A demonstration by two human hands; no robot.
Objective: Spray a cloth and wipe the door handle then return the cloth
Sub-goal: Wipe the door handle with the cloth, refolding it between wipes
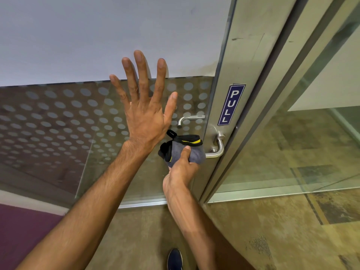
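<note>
My right hand (180, 170) grips a grey cloth (191, 153) with black and yellow trim. The cloth is wrapped around the lever of the steel door handle (219, 146), hiding most of the lever; only the bend near the door frame shows. My left hand (145, 106) is spread flat with fingers apart against the glass door (58, 121), above and to the left of the handle. It holds nothing. No spray bottle is in view.
The door's metal frame (239, 75) carries a blue PULL sign (231, 105). A second handle (188, 119) shows through the dotted glass. A glass panel (302, 143) stands to the right. My dark shoe (175, 259) is on the floor below.
</note>
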